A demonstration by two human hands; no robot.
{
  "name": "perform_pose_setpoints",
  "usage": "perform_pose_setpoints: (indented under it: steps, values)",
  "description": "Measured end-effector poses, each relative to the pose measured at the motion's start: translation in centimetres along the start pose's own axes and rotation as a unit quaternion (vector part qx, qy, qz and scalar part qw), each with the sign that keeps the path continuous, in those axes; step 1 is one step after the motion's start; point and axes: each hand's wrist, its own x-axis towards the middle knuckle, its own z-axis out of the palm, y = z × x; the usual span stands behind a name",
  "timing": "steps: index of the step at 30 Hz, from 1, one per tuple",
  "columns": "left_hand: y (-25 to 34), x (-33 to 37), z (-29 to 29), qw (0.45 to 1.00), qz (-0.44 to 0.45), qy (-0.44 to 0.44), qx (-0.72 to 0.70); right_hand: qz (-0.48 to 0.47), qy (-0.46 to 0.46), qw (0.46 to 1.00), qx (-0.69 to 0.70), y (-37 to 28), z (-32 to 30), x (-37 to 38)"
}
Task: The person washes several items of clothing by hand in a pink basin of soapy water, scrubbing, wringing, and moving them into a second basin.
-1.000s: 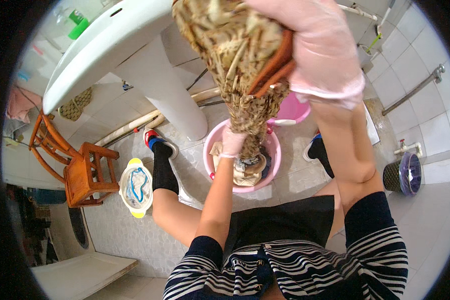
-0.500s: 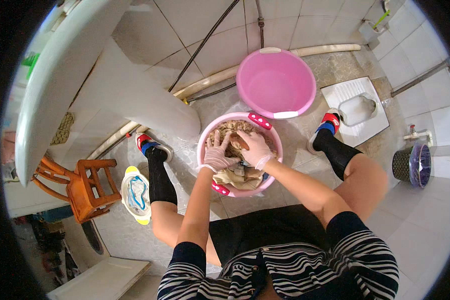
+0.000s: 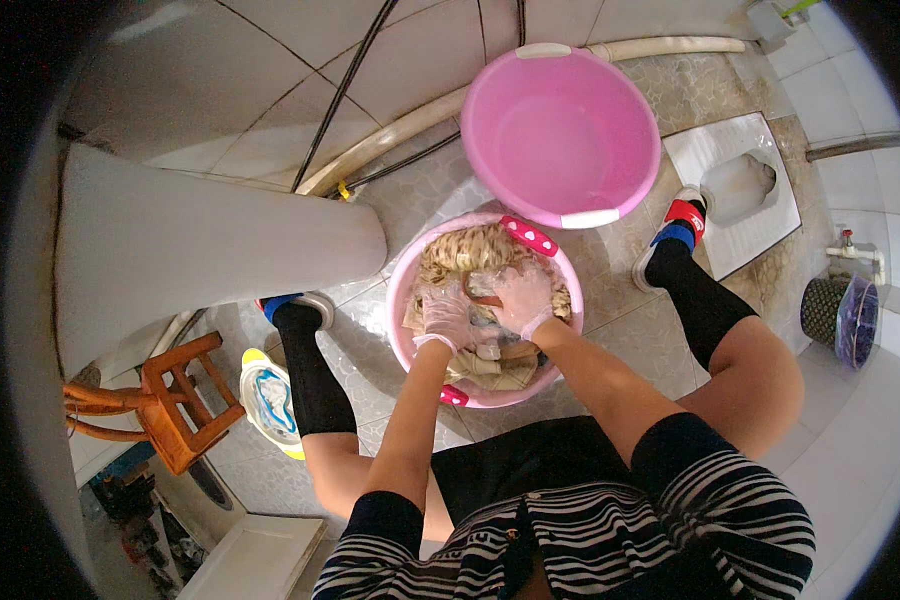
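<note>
Both my hands, in thin clear gloves, are down inside a pale pink basin (image 3: 399, 352) of wet clothes. My left hand (image 3: 452, 318) is closed on the wet laundry near the middle, its fingertips sunk in the cloth. Just beside it, my right hand (image 3: 523, 300) curls over a brown object (image 3: 482, 288), whose kind I cannot make out. A tan patterned garment (image 3: 467, 248) is bunched at the far side of the basin. Beige cloth (image 3: 510, 372) lies at the near side, below my wrists.
Behind the basin stands a larger pink tub (image 3: 560, 130). A squat toilet (image 3: 740, 190) is at the far right, and a lined wastebasket (image 3: 828, 312) by the right wall. To the left are a sink pedestal (image 3: 240, 235), a wooden stool (image 3: 182, 405) and a small white-yellow basin (image 3: 270, 400).
My view has tilted down and closer to the floor. Both hands have pushed lower into the clothes, the left one toward the near side. The tan patterned garment now bunches farther back.
</note>
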Motion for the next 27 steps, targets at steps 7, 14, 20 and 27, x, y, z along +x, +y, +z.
perform_pose_setpoints:
  steps: [7,14,20,27]
  values:
    - [-0.3,2.3,-2.3,0.978,-0.047,-0.157,-0.132,-0.020,-0.185,0.982,-0.002,-0.7,-2.2,2.4]
    - [0.4,-1.8,-1.5,0.923,-0.041,0.121,-0.362,0.020,-0.101,0.963,0.251,-0.9,-5.7,1.7]
    - [3.1,-8.7,-8.8,0.689,0.221,0.168,-0.670,-0.100,0.064,0.862,0.493,-4.5,-21.1,-4.0]
    - [5.1,-13.3,-12.4,0.696,0.195,0.316,-0.615,-0.181,0.169,0.606,0.756,-13.1,-35.3,-12.5]
